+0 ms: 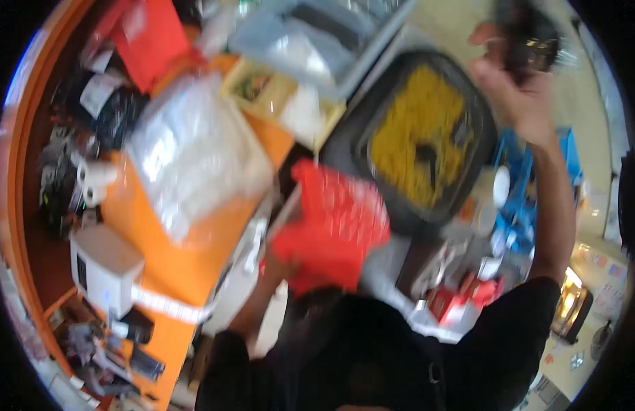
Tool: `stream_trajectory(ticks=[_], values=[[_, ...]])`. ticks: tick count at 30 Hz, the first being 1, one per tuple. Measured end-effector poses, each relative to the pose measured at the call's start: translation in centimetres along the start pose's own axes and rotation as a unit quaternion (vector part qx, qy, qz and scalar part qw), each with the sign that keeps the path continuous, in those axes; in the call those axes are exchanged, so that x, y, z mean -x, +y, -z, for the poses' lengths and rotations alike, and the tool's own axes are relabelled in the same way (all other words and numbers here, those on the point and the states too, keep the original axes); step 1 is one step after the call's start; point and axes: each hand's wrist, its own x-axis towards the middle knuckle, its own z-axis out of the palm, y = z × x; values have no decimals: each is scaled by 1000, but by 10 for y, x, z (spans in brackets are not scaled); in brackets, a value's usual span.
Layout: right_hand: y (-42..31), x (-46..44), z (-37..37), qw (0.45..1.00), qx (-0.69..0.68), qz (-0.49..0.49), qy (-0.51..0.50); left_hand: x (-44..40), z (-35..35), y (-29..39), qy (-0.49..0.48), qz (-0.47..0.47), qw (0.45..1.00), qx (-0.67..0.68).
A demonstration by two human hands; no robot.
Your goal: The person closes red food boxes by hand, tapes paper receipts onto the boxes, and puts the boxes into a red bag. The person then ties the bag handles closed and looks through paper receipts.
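Observation:
My left hand (282,264) is closed on a red plastic bag (341,222), low in front of my body. The bag looks crumpled and shiny, and it hides part of my fingers. My right hand (513,92) is raised at the upper right, fingers curled around a dark, shiny bundle (528,41). Motion blurs that bundle, so I cannot make out its kind. Between my hands stands a black tub (483,113) holding a yellow mass (413,130) with a dark object lying on it.
A clear plastic package (194,151) lies on the orange table (187,274) beside a white label printer (105,267). Behind are a yellow tray (266,113) and a grey bin (362,72). Blue baskets (571,154) stand at right, with red-and-white packets (461,301) nearer me.

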Motion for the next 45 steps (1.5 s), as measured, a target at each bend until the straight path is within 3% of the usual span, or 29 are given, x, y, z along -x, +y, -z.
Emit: stream_trajectory(ticks=[1,3,5,7,9,11,13,15,18,19,20,21,22,23,25,27,28,29,30,31,32,34,35,36,37,40,41,45], values=[[-22,36,3,999,-41,-10,18,-9,13,24,-6,25,997,73],[-63,95,5,951,-239,-53,189,-19,44,93,-85,82,974,192],[-100,144,0,802,-442,-13,401,-8,63,154,-135,63,951,272],[-128,199,-9,784,-550,231,172,13,60,191,-108,64,930,345],[-141,248,-40,757,-556,340,49,43,43,215,-62,54,911,405],[-136,280,-90,861,-408,295,74,74,24,212,-19,35,929,368],[-105,308,-136,925,-310,217,46,116,17,219,1,16,942,336],[-67,347,-161,945,-275,149,-92,152,14,228,4,-38,949,312],[-62,412,-165,953,-236,103,-160,188,-17,226,-6,-82,962,259],[-62,429,-173,968,-192,158,-43,200,-24,228,-21,-104,973,205],[-59,445,-177,945,-317,71,-40,213,-28,229,-40,-121,981,149],[-60,456,-168,901,-433,-17,-36,224,-34,231,-71,-75,968,227],[-60,467,-153,840,-532,-101,-32,236,-38,239,-130,-102,965,206],[-65,481,-132,788,-606,-103,7,247,-40,251,-184,-133,955,189],[-60,504,-99,826,-532,-107,151,258,-41,260,-192,-147,964,111],[-48,523,-59,727,-627,-62,273,264,-38,265,-169,-129,977,-6],[-41,534,-33,589,-745,-20,312,268,-38,264,-143,-97,981,-87],[-41,544,-4,584,-717,16,381,267,-44,261,-93,-76,988,-99],[-31,565,21,540,-733,95,402,265,-44,257,-67,-65,988,-127],[-30,586,36,533,-717,155,423,264,-42,253,-38,-53,986,-154],[-39,603,37,567,-676,192,429,261,-40,252,-7,-43,983,-179],[-64,616,5,697,-554,225,396,258,-50,263,33,-122,971,-204],[-78,609,-29,805,-463,187,321,265,-57,268,54,-152,963,-217],[-87,594,-61,885,-375,141,239,274,-66,277,15,-126,980,-153],[-91,577,-96,934,-298,105,167,285,-73,291,-14,-101,991,-89],[-69,538,-185,979,-179,-3,98,321,-60,337,-94,-177,970,-135],[-62,532,-199,982,-156,-26,100,325,-55,328,-43,-286,944,-161],[-53,516,-216,983,-119,-62,127,339,-34,307,-89,-261,934,-227]])
